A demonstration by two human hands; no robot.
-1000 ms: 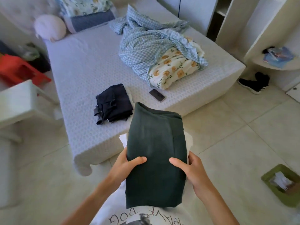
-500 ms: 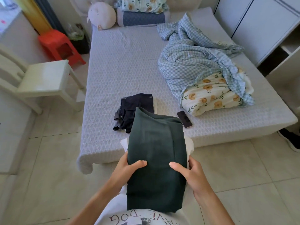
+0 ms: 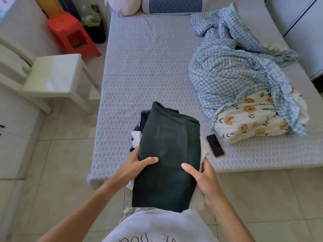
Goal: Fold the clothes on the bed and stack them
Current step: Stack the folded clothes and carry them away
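Nearest, a white shirt point(image 3: 157, 226) with dark letters, at the bottom edge. Just beyond it, a folded dark green garment point(image 3: 167, 158), held in the air above the near edge of the bed point(image 3: 145, 67). Gripped on its left side by the left hand point(image 3: 134, 165), thumb laid flat on top and fingers hidden under the cloth. Gripped on its right side by the right hand point(image 3: 204, 177), thumb also on top, fingers curled behind the edge. Under the green garment, some white cloth point(image 3: 136, 137), showing at both sides; how much of it, cannot tell. Behind and partly hidden, a dark navy folded garment point(image 3: 145, 117), lying on the bed close to the near edge.

To the right of the green garment, a dark phone point(image 3: 215, 145) flat on the bed, just beside a cream quilt with orange flowers point(image 3: 248, 119). Over and behind that quilt, a crumpled blue checked blanket point(image 3: 230, 67), spread toward the far right of the bed.

On the left, on the tiled floor, a white chair point(image 3: 52, 74) just beside the bed. Farther, a red plastic stool point(image 3: 70, 34), and next to it a dark bin point(image 3: 95, 30) with something pale and green inside, not clear what. At the far end of the bed, a blue pillow point(image 3: 173, 5) and a round white cushion point(image 3: 125, 6) to the left of it.
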